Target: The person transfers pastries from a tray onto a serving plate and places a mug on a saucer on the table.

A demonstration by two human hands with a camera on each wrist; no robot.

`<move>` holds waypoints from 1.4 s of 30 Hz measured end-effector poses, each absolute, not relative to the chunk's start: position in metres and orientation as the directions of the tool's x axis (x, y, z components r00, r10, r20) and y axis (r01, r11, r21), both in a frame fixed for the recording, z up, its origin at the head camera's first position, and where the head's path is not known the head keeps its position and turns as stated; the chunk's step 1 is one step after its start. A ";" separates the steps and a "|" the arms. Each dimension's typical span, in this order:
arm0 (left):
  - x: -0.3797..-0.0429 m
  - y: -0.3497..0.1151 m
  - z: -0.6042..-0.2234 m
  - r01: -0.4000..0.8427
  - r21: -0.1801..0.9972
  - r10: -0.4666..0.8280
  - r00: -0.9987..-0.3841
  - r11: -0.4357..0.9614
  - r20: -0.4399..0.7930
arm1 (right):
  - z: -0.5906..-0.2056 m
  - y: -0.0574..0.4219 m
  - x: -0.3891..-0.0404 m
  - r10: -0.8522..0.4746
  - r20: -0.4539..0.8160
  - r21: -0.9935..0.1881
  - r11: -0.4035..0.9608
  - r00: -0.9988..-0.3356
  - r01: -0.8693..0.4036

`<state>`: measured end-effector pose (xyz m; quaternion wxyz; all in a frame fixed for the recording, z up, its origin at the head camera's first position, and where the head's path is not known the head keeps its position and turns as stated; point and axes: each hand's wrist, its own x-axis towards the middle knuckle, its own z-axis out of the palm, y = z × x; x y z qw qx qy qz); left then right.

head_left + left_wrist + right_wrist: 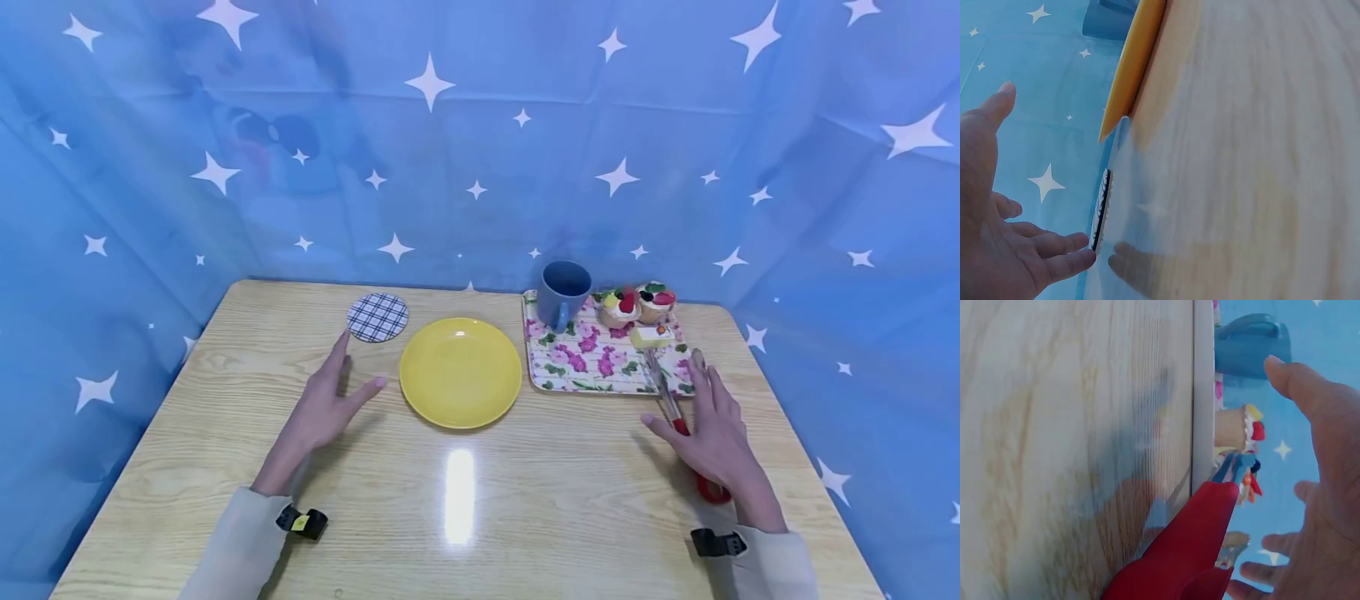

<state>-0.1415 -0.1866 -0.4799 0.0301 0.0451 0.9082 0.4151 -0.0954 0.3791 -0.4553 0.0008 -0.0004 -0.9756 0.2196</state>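
In the head view my left hand (326, 412) hovers above the table with fingers spread, between the blue-and-white checked coaster (377, 317) and the yellow plate (461, 373). It holds nothing. My right hand (712, 433) is likewise spread and holds nothing. It hangs over a scissor-like tool (681, 427) with metal arms and red loop handles; scissors or tongs, I cannot tell. The tool's metal end lies on the floral tray (555, 385), partly hidden lower down by my hand. The right wrist view shows a gap between that hand and the red handle (1191, 531).
On the tray stand a blue mug (562, 292) and two fruit-topped cupcakes (618, 310), with a small pale cake piece (651, 337) in front. A blue star-patterned curtain (427, 167) closes off the table's back and sides. The wooden table (525, 500) reflects a bright light.
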 end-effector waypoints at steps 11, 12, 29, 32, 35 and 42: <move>-0.145 -0.178 -0.481 0.062 0.881 0.093 -0.995 0.469 0.020 | -0.456 0.381 -0.091 0.043 -0.030 -0.464 0.884 -0.999 0.052; -0.145 -0.177 -0.482 0.062 0.886 0.091 -0.996 0.459 0.023 | -0.456 0.381 -0.090 0.046 -0.028 -0.469 0.882 -0.999 0.053; -0.158 -0.160 -0.494 -0.076 0.976 0.114 -0.988 0.202 -0.101 | -0.460 0.392 -0.084 0.129 -0.136 -0.485 0.856 -0.982 0.179; -0.161 -0.156 -0.496 -0.091 0.981 0.129 -0.985 0.170 -0.114 | -0.462 0.394 -0.081 0.146 -0.164 -0.485 0.849 -0.976 0.209; -0.164 -0.151 -0.498 -0.106 0.983 0.138 -0.982 0.149 -0.127 | -0.464 0.395 -0.079 0.184 -0.180 -0.474 0.844 -0.966 0.250; -0.170 -0.143 -0.502 -0.118 0.977 0.144 -0.979 0.179 -0.145 | -0.465 0.399 -0.080 0.242 -0.235 -0.436 0.839 -0.941 0.325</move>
